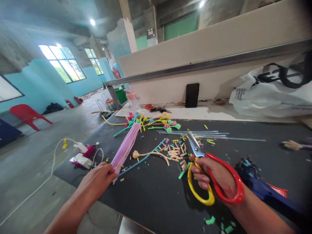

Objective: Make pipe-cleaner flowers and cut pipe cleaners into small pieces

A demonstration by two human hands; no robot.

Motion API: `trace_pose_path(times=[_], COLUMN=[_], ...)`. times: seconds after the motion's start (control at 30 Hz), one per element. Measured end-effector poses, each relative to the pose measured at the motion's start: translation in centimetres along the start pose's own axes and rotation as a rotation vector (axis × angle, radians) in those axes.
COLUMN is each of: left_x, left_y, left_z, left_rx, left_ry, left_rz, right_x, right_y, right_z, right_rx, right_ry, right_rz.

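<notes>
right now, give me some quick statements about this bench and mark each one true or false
1. The right hand holds scissors with one red and one yellow handle loop. True.
2. The left hand is empty. False: the left hand grips a bundle of lilac strips.
3. Small cut pieces in several colours lie on the dark tabletop. True.
4. The white bag is left of the smartphone in this view. False: the white bag is to its right.
5. The plastic chair is blue. False: the plastic chair is red.
6. The smartphone stands on end. True.
</notes>
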State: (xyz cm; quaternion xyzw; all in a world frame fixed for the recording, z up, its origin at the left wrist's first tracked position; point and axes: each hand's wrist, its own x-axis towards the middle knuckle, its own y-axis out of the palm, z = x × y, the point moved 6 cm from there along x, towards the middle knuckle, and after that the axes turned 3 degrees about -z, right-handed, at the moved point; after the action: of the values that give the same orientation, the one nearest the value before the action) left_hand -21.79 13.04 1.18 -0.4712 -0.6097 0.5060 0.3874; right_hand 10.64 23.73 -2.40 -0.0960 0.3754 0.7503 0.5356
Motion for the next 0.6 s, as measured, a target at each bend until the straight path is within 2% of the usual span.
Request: trace_pose_path(times=[0.07,0.17,0.3,0.43,0.6], left_x=[-0.7,-0.5,1.9,4.7,6.5], left_y=[0.4,0.2,-0.6,0.0,0.4], left_z=[0.2,0.0,-1.4,-2.1,-2.0], left_rx=[0.009,0.009,0.003,-0.044,-0.144], left_ry=[-0.026,-0.054,-0.038,-0.047,-0.086], left_rz=[0.027,-0.023,-0.166,-0.168,-0.242], right_x=[0.1,0.0,-0.1,0.1,0.3], right_y=[-0.1,-0.1,0.0,-0.2,-0.5], right_z=[0.0,0.0,0.2,0.2,0.1], right_rx=[-0.007,-0.021,-0.037,-0.055,-0.06], right_ry=[-0.007,-0.02,-0.044,-0.058,-0.063], right_rz=[0.01,-0.001,-0.022,-0.03,-0.042])
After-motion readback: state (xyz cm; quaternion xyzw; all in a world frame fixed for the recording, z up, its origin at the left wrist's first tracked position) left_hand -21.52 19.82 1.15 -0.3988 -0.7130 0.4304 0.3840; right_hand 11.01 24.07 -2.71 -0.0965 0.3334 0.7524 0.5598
